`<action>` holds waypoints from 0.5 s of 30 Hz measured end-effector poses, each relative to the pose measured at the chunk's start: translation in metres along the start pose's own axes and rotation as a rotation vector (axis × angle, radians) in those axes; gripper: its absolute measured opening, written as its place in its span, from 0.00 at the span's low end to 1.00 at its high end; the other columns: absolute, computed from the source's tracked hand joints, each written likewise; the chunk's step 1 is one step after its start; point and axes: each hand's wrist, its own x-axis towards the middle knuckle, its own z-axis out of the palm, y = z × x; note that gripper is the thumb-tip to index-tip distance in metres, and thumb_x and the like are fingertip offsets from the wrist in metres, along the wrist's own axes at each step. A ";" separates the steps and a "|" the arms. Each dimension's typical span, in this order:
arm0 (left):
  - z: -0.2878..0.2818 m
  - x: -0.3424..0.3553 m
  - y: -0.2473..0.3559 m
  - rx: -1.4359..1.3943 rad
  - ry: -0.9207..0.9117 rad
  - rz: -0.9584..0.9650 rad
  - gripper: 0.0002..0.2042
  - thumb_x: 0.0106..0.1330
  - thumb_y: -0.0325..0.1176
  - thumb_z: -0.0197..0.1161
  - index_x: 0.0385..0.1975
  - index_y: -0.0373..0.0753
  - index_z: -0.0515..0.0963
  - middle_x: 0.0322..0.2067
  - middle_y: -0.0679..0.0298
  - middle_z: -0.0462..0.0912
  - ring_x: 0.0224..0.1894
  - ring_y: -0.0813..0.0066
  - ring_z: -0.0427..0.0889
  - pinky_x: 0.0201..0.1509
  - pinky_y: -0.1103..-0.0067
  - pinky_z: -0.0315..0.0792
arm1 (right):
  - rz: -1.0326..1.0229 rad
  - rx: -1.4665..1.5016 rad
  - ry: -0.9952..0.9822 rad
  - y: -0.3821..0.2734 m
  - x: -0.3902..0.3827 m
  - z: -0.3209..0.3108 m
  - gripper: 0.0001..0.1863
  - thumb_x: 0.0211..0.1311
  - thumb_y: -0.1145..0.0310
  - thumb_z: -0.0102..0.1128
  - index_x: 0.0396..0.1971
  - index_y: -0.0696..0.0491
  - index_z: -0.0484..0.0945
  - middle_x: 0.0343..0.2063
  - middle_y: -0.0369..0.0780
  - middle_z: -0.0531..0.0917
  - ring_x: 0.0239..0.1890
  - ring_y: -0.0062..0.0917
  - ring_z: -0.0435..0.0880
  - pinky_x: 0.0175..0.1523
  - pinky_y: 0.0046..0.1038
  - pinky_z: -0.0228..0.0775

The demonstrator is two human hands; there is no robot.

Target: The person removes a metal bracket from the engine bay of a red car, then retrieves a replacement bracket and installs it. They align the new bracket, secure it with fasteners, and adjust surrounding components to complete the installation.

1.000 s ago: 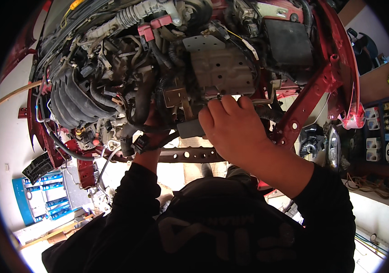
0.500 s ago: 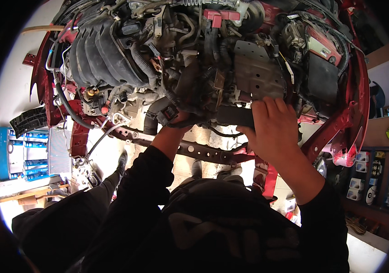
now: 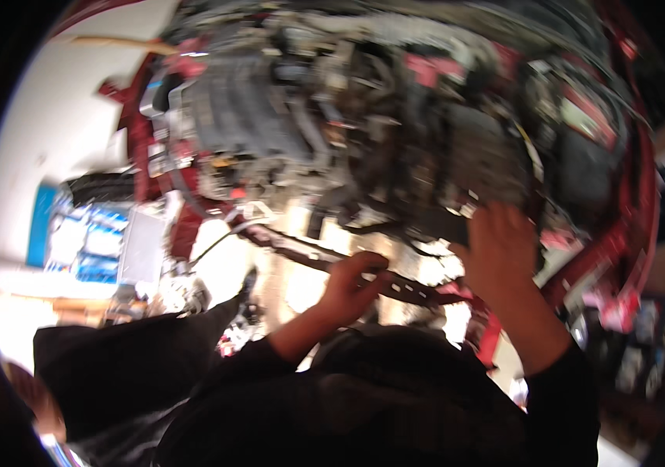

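Observation:
My right hand (image 3: 504, 251) is closed round the end of a dark, block-shaped part (image 3: 447, 227) at the front of the engine bay, its fingers over the top and its thumb on the near side. Below and left of it, my left hand (image 3: 348, 292) hangs over the front crossbar (image 3: 295, 252). Its fingers curl in toward the thumb; blur hides what they hold, if anything. Beyond both hands lies the engine with its ribbed black cover (image 3: 251, 109), and a brown perforated metal plate (image 3: 484, 152) stands behind the block-shaped part.
Red body rails (image 3: 605, 233) frame the bay on the right. Another person's dark-clothed leg (image 3: 130, 362) and hand (image 3: 41, 401) appear at lower left. A blue-and-white rack of boxes (image 3: 87, 237) stands at the left, with a silver finned radiator-like panel (image 3: 142, 245) beside it.
My left hand has come back out of the engine bay, toward my body. My right hand stays on the dark part. The whole view has shifted and blurred; the other person's hand has appeared.

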 end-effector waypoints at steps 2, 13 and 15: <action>0.004 0.025 0.019 -0.046 0.129 0.055 0.11 0.78 0.25 0.71 0.56 0.34 0.83 0.52 0.57 0.89 0.56 0.70 0.90 0.58 0.72 0.85 | -0.020 0.047 0.048 -0.004 -0.001 -0.003 0.33 0.47 0.56 0.89 0.47 0.53 0.76 0.47 0.48 0.80 0.53 0.50 0.81 0.56 0.52 0.74; 0.078 0.147 -0.011 -0.267 0.074 -0.215 0.28 0.84 0.54 0.61 0.65 0.31 0.79 0.57 0.44 0.89 0.63 0.48 0.87 0.70 0.60 0.77 | -0.086 -0.129 0.025 0.003 -0.001 -0.016 0.29 0.63 0.47 0.78 0.53 0.52 0.82 0.54 0.46 0.87 0.60 0.47 0.85 0.64 0.50 0.79; 0.083 0.158 -0.027 -0.217 -0.012 -0.097 0.22 0.83 0.47 0.61 0.60 0.34 0.82 0.55 0.48 0.89 0.61 0.53 0.87 0.66 0.60 0.79 | -0.191 -0.160 0.158 0.005 0.000 -0.009 0.30 0.61 0.41 0.79 0.48 0.52 0.82 0.44 0.46 0.86 0.49 0.49 0.87 0.54 0.50 0.81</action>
